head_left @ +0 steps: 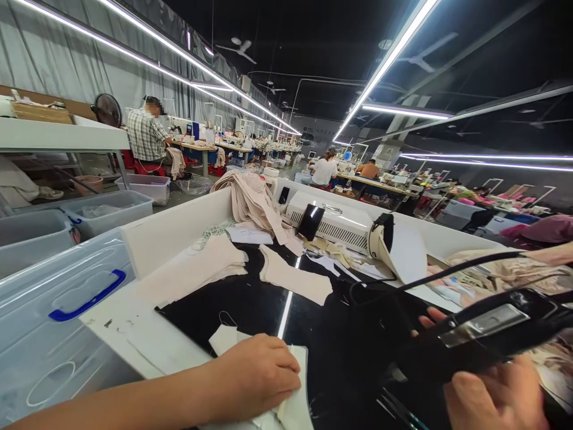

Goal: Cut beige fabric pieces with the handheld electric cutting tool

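At the bottom centre, my left hand (pixel 264 373) is closed, its curled fingers pressed down on a cream fabric piece (pixel 293 364). A thin loop of thread stands up beside its left end. My right hand (pixel 496 391) grips a black corded handheld tool (pixel 474 334) with a shiny metal plate, held over the black glossy work surface (pixel 349 340). Motion blurs the tool, and its exact kind is unclear. Fingertips show beyond the tool's far side. Ahead lie a curved stack of cream fabric pieces (pixel 298 276) and a larger stack (pixel 201 266) to the left.
Behind are a white slotted lamp housing (pixel 329 218), a phone-like black panel (pixel 310 222), draped beige fabric (pixel 253 200) and scraps. A black cable (pixel 447 273) arches on the right. Plastic bins (pixel 62 334) stand left. A person (pixel 147 131) sits sewing farther off.
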{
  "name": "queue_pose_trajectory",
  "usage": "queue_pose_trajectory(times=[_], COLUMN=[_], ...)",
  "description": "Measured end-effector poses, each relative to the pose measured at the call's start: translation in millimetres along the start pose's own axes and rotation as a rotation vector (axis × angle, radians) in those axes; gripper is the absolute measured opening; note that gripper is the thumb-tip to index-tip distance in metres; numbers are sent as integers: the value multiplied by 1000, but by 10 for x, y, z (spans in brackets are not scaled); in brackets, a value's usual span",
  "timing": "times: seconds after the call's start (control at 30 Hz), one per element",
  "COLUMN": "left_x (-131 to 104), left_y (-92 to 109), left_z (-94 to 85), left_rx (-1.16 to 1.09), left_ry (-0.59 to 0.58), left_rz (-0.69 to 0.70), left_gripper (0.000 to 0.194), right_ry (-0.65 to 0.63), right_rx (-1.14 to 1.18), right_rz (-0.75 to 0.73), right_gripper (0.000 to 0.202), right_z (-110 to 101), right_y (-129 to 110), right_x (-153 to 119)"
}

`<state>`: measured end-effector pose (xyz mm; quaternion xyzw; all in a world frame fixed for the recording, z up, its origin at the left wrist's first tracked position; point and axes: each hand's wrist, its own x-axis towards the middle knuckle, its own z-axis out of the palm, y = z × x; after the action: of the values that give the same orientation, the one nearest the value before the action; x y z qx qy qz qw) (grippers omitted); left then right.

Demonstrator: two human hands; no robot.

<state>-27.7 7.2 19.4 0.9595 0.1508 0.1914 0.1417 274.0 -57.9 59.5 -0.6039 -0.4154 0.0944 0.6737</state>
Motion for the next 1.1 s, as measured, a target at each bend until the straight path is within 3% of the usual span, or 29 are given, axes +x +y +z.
queue_pose_trajectory(times=[0.07, 0.17, 0.27, 0.5, 1.1], left_x=[32, 69, 91, 103, 96], left_y=[-1, -23, -36, -41, -32], left_z=[31, 100, 165, 304, 329], left_rx=[38, 117, 232, 410, 373], left_ry=[32, 88, 135, 315, 319], left_rz=[26, 66, 108, 165, 145], left_gripper=[13, 14, 14, 20, 13], right_ry=[-20, 46, 3, -74, -168], right_rx=[170, 167, 260, 575, 688], right_rz=[58, 18, -42, 29, 25], right_gripper=[61, 48, 46, 47, 43], right_z=[226, 478, 684, 1147, 1252], right_y=[-172, -330, -346, -347, -368], right_x=[-4, -53, -116, -262, -314])
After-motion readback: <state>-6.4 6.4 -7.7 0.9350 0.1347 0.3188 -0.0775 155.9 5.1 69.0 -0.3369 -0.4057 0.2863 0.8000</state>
